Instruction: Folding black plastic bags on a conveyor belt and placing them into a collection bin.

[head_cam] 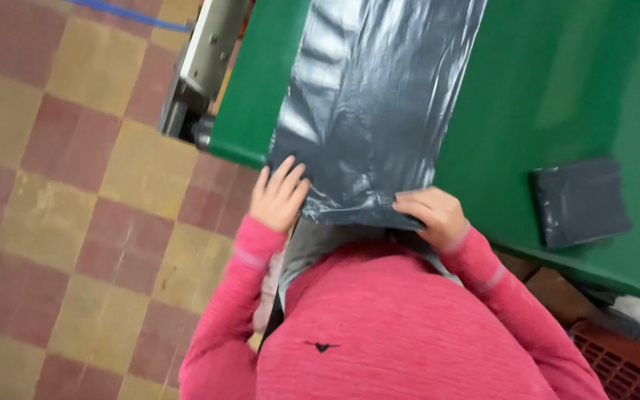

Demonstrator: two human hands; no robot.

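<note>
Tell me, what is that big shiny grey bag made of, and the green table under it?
The grey bag looks like thin glossy plastic film: it crinkles and shows bright streaks. The green table has a smooth, faintly shiny surface, maybe painted or coated; what lies beneath cannot be told.

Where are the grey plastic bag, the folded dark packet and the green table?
grey plastic bag [368,96], head view, glossy middle.
folded dark packet [581,200], head view, its centre.
green table [557,81], head view, bare top.

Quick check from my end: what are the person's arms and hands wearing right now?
Both arms are in long pink knit sleeves, each with a paler band just above the cuff. The left hand and right hand are bare: no gloves, rings or watch visible.
</note>
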